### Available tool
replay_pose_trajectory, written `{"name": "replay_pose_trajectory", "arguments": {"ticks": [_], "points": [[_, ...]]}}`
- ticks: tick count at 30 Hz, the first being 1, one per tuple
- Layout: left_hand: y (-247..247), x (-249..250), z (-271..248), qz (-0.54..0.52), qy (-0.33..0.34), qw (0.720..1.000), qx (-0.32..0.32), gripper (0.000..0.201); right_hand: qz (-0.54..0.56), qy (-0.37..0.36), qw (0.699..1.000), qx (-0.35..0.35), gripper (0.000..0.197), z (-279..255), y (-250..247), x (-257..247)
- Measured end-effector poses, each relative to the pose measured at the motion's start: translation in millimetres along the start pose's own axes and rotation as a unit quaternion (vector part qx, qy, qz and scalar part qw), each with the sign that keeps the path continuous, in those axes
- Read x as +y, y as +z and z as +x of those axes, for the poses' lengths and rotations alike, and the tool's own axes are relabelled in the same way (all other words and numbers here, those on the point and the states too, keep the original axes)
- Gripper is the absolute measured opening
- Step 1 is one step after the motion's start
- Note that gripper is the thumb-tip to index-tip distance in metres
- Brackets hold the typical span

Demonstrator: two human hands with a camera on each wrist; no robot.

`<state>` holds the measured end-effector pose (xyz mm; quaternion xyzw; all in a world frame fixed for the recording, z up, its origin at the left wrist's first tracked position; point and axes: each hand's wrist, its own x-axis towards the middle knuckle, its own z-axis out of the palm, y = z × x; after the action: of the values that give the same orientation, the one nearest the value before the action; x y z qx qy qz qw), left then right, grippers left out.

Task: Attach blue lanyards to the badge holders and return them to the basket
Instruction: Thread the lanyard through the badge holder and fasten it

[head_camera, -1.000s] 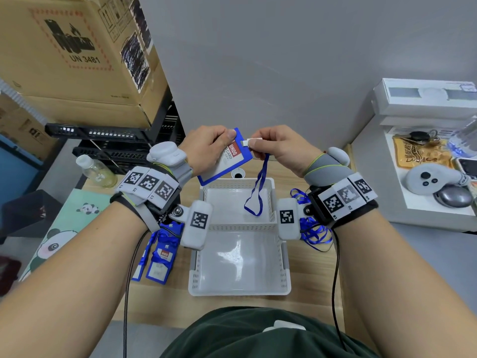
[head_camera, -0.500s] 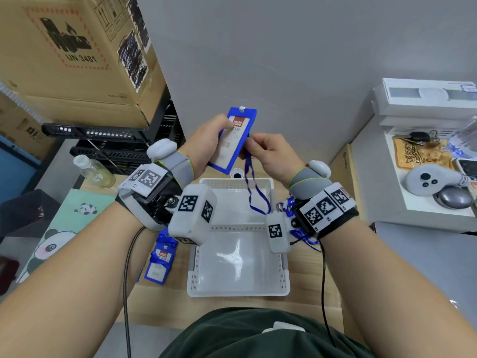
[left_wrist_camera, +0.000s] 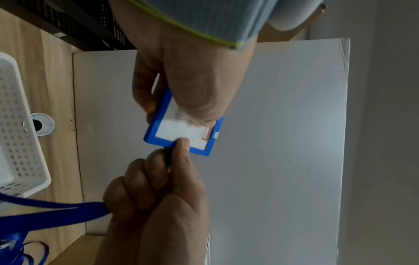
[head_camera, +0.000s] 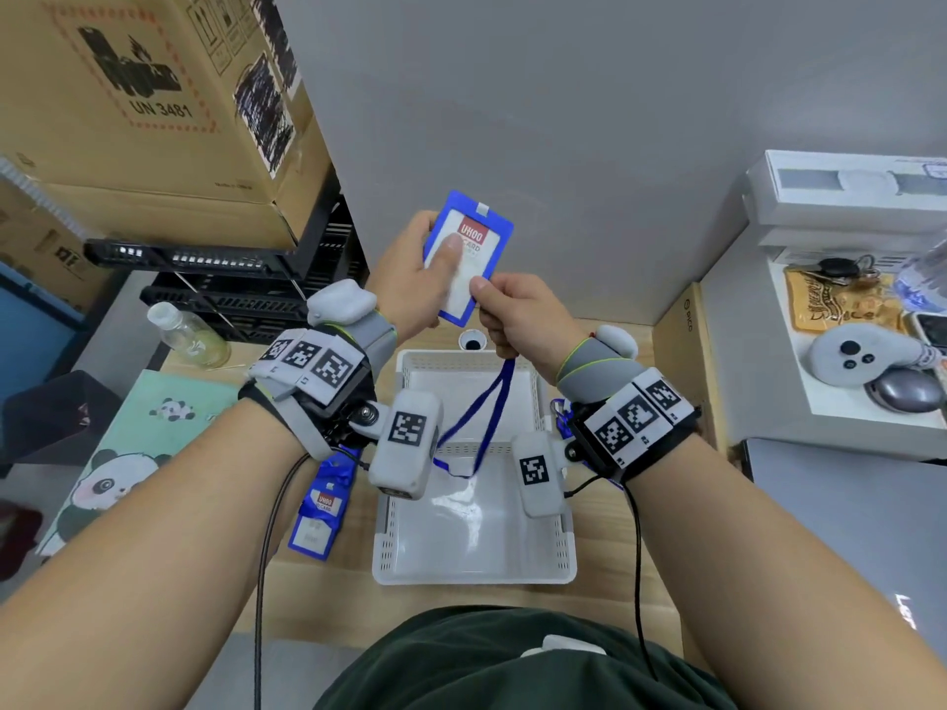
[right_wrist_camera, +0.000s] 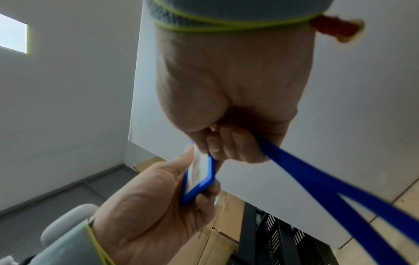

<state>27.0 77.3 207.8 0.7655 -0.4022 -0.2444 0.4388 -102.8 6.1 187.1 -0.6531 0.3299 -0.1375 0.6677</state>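
above the white basket [head_camera: 474, 571], the left hand [head_camera: 410, 279] grips the badge holder [head_camera: 469, 256]. the right hand [head_camera: 517, 312] clenches the blue lanyard [head_camera: 487, 407] at its lower edge. the attaching looks unfinished; next, its clip must meet the slot.

The rectangular plastic badge holder [head_camera: 467, 258] has a blue frame and a red-and-white card; the flat fabric lanyard [head_camera: 484, 412] is blue, the perforated plastic basket [head_camera: 474, 573] white.

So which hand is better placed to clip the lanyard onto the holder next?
Probably the right hand: it already grips the lanyard end beside the holder's lower edge. The left hand is busy holding the holder up.
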Motion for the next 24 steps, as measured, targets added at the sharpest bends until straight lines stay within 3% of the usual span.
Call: {"name": "replay_pose_trajectory", "arguments": {"ticks": [2, 4, 8, 11, 18, 24], "points": [[3, 3, -3, -0.020, -0.007, 0.999, -0.044, 0.029, -0.028, -0.002, 0.999, 0.039, 0.027, 3, 0, 3], [5, 3, -2, -0.033, -0.012, 0.999, -0.042, 0.031, -0.051, 0.003, 0.997, 0.057, 0.027, 4, 0, 5], [3, -5, 5, 0.023, 0.005, 0.998, 0.062, 0.022, -0.117, 0.010, 0.992, 0.037, 0.043, 4, 2, 5], [0, -6, 6, 0.043, 0.022, 0.995, 0.088, 0.033, -0.123, 0.014, 0.992, -0.010, 0.044, 2, 5, 5], [-7, -8, 4, 0.198, 0.105, 0.975, 0.012, 0.030, -0.032, 0.062, 0.996, -0.057, 0.034, -2, -4, -7], [-13, -12, 0, 0.274, 0.091, 0.953, -0.094, 0.030, -0.074, 0.001, 0.996, -0.053, 0.021, -5, -27, -19]]}}
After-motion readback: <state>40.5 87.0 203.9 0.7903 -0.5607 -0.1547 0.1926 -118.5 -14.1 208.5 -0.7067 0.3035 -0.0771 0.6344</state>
